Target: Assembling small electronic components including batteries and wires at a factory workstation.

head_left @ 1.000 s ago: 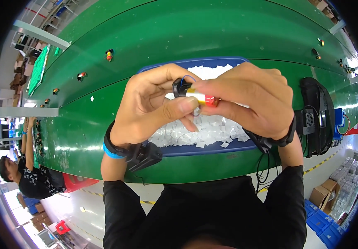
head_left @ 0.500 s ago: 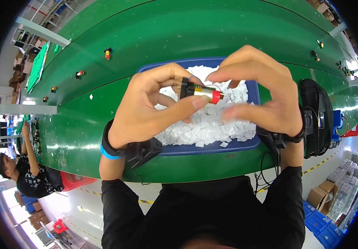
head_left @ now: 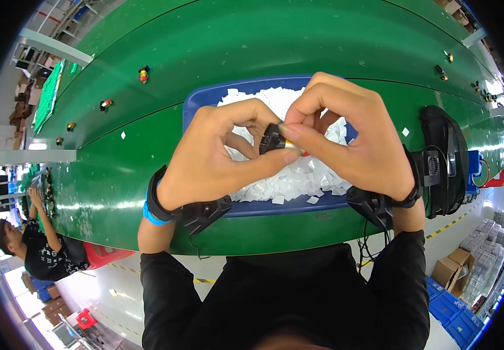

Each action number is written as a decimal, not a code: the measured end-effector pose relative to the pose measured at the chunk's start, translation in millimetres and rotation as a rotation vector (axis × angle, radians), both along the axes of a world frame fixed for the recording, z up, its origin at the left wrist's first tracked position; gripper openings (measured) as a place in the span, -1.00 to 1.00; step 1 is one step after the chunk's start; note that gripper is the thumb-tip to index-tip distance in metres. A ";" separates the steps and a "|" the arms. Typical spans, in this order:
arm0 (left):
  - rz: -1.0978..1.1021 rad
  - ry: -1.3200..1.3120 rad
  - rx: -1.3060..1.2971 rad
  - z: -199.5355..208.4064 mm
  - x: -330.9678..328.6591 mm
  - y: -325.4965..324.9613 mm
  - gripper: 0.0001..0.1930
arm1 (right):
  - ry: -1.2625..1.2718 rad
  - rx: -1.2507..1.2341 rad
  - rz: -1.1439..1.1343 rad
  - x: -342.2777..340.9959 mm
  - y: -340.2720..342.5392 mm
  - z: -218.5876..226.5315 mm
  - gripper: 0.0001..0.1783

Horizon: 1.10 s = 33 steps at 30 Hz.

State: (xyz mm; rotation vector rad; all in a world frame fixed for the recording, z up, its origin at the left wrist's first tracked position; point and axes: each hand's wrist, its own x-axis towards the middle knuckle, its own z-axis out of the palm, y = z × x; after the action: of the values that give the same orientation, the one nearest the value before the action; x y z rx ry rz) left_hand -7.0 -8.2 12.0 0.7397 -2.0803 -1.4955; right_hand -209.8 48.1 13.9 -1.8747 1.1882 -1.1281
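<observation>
The small component [head_left: 271, 139] was in the person's hands, above the middle of the blue tray [head_left: 190, 111], whose heap of white pieces [head_left: 275, 186] lay under it. The left hand's [head_left: 208, 154] grip was closed on the component, thumb on the near side. The right hand's [head_left: 357, 128] grip was closed in a pinch against its upper side; what lay between those fingertips was hidden, so I cannot tell whether they held anything besides.

Good handling, in my judgement, called for a steady left grip on the body, light right fingertips working close to the black end, and no squeeze or twist on anything thin attached there. Holding it over the tray seemed sensible.

The component's black end pointed toward the tray's left side, its partly covered red end toward the right side. Its long axis ran roughly along the tray's length, the red end dipping slightly toward the near rim.
</observation>
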 end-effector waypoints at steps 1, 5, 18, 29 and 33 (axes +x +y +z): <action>0.007 0.000 0.017 -0.9 -0.5 -0.6 -0.80 | 0.000 0.001 -0.002 0.2 -0.3 -0.2 -0.89; 0.052 0.133 0.262 2.1 -3.6 -3.3 -0.79 | -0.055 0.020 -0.049 -1.0 -2.5 1.5 -0.82; -0.108 0.265 0.622 0.7 5.5 -16.5 -0.68 | 0.179 -0.581 -0.074 -3.6 -4.0 -2.3 -0.58; -0.082 0.293 0.560 -5.1 8.8 -17.0 -0.67 | 0.294 -0.729 -0.155 1.1 -4.8 -8.7 -0.56; -0.104 0.304 0.599 -4.8 13.8 -15.0 -0.69 | 0.326 -0.873 -0.148 4.4 -8.2 -13.0 -0.58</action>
State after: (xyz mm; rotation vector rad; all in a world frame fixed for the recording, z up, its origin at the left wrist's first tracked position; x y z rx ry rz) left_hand 6.8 -23.3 7.3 0.5605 -1.4687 -2.1727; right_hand -205.3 39.9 0.9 -2.7358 1.0985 -1.6430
